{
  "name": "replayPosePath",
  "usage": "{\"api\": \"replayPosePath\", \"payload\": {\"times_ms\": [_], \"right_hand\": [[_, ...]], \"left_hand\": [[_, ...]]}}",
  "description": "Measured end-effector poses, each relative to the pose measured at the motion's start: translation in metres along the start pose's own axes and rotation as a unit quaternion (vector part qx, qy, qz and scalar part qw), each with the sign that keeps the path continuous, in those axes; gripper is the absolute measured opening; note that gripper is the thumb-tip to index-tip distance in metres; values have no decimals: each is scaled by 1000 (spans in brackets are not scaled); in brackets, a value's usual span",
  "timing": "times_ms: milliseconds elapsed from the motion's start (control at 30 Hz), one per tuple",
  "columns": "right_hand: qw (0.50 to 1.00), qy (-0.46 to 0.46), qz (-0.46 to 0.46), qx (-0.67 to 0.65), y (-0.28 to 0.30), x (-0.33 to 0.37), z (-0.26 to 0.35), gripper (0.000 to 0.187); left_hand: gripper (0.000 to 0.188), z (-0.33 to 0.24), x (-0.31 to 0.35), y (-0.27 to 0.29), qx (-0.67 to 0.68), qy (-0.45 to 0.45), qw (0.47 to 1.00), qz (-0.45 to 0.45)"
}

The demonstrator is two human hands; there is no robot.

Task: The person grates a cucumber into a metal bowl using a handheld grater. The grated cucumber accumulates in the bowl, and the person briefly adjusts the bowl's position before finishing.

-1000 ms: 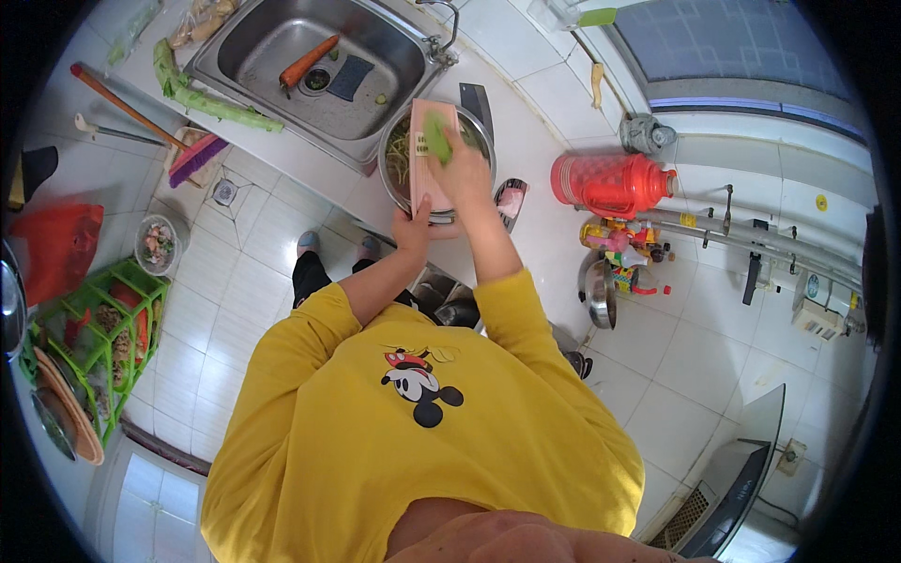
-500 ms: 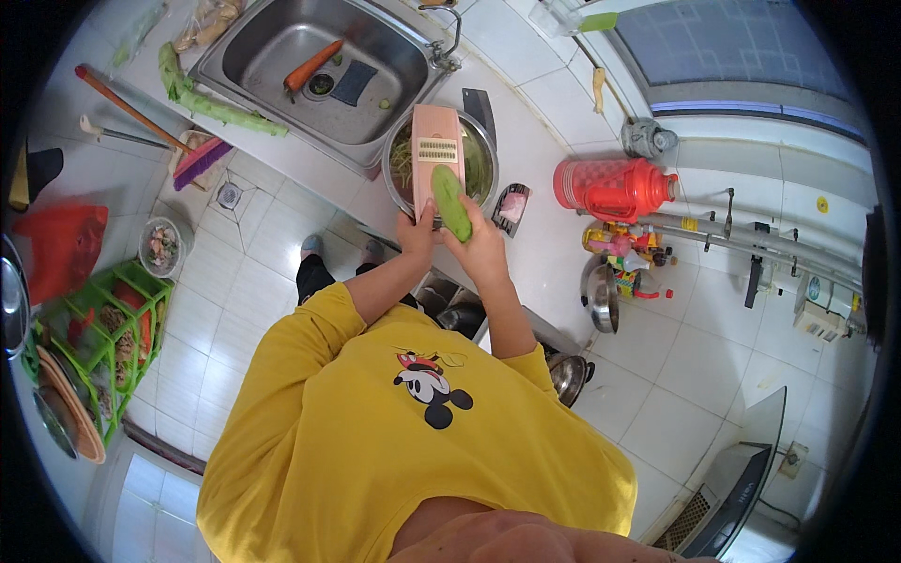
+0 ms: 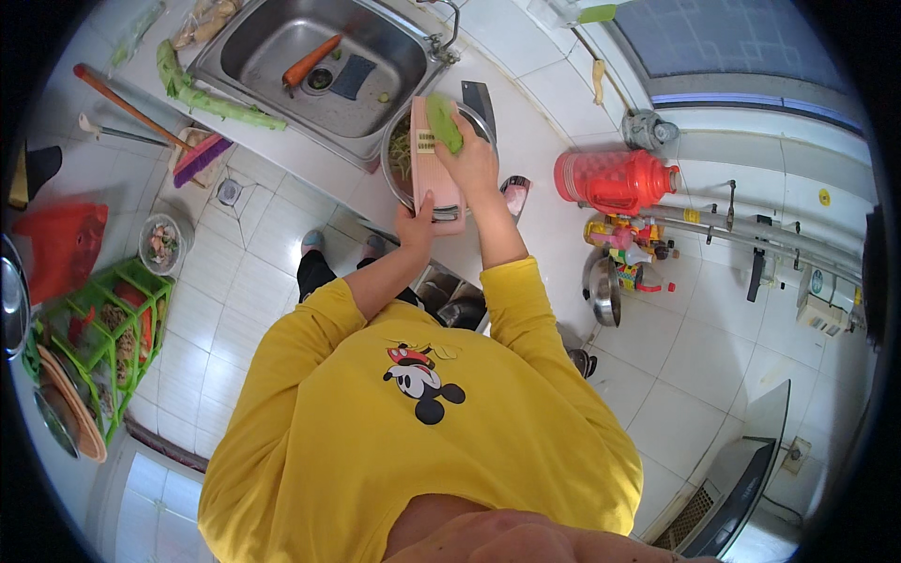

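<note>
A pink grater (image 3: pixel 427 174) lies lengthwise over a metal bowl (image 3: pixel 387 167) at the counter's edge. Pale green shreds (image 3: pixel 401 155) show inside the bowl, left of the grater. My left hand (image 3: pixel 416 223) is closed around the grater's near end. With my right hand (image 3: pixel 472 159) I grip a peeled, elongated green vegetable (image 3: pixel 441 124), pressed on the grater's upper part. It partly covers the grating holes. Beyond the bowl's right side a dark knife blade (image 3: pixel 479 98) lies on the counter.
The sink (image 3: pixel 272 42) beyond the bowl holds a carrot (image 3: pixel 312 61) and a dark blue-grey pad (image 3: pixel 353 77). Long green peel (image 3: pixel 216 108) drapes along the counter edge. To the right stand a red thermos (image 3: pixel 615 183) and a metal bowl (image 3: pixel 603 289); a small pink-topped item (image 3: pixel 515 192) is near my right wrist.
My right hand has slid the green vegetable away from me, up along the grater. My left hand still holds the near end.
</note>
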State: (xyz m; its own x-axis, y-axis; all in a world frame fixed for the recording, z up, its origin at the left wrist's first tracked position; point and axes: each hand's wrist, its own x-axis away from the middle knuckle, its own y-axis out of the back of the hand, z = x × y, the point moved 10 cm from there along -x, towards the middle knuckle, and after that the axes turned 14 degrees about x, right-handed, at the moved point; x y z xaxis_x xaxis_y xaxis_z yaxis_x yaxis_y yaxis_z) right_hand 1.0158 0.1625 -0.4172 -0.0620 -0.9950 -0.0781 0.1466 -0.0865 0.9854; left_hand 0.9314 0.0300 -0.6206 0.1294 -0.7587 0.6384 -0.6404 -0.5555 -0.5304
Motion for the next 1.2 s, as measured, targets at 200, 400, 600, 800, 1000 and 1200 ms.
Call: {"api": "replayPosePath", "payload": {"times_ms": [200, 400, 600, 800, 1000, 1200], "right_hand": [[995, -3, 95, 7, 18, 85, -11, 65], [991, -50, 105, 62, -10, 64, -11, 65], [999, -52, 10, 2, -6, -3, -11, 63], [991, -31, 129, 17, 15, 88, -20, 63], [986, -68, 125, 88, -17, 54, -19, 63], [999, -31, 19, -19, -12, -17, -14, 61]], "left_hand": [[37, 9, -4, 0, 50, 7, 999, 8], [38, 7, -8, 0, 9, -17, 999, 26], [36, -7, 7, -1, 2, -6, 1000, -9], [35, -5, 4, -3, 39, -4, 999, -2], [37, 0, 1, -2, 21, 10, 1000, 12], [38, -10, 9, -3, -7, 2, 1000, -11]]}}
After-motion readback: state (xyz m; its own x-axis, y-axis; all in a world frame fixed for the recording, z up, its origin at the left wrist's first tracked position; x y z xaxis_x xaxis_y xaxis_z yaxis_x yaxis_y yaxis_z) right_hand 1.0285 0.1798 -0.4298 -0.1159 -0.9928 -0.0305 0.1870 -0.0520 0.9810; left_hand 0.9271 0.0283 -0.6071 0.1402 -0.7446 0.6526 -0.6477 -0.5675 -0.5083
